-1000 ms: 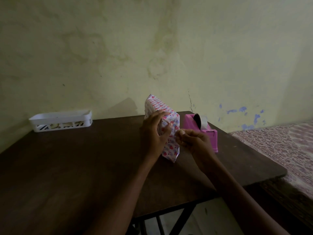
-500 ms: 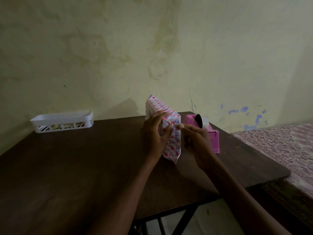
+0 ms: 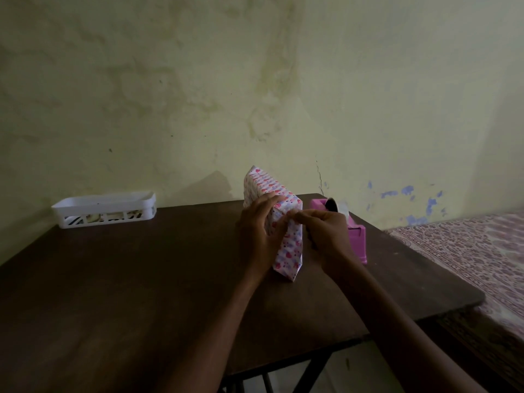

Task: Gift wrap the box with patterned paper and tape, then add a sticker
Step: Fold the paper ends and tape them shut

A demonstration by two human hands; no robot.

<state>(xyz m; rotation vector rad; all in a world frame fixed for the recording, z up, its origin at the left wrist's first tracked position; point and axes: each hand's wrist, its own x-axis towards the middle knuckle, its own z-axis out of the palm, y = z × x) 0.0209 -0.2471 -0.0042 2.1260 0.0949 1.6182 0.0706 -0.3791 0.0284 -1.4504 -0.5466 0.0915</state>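
- Our left hand [image 3: 256, 231] grips the box [image 3: 289, 251] from its left side. The fingers curl over the top edge and hold it upright on a narrow side.
- Our right hand [image 3: 323, 234] pinches the paper [image 3: 265, 181] at the top of the near end, thumb and fingertips closed on the fold. In this dim light we cannot tell whether a strip of tape lies under them.
- From the head view, our only one, the box stands on the table [image 3: 141, 279] toward its far right part. It is just beside the pink dispenser [image 3: 357, 241], which the right hand partly hides.
- Done, as we judge it: paper covers every face we can see, and the near end is folded into flaps.
- Left, as we judge it: that near-end flap wants pressing flat and taping.
- We cannot speak for the far end, which is hidden. No sticker shows on the visible faces, so that step remains.
- A white tray [image 3: 105, 209] sits by the wall, well apart from the box. Its contents are too dim to name.
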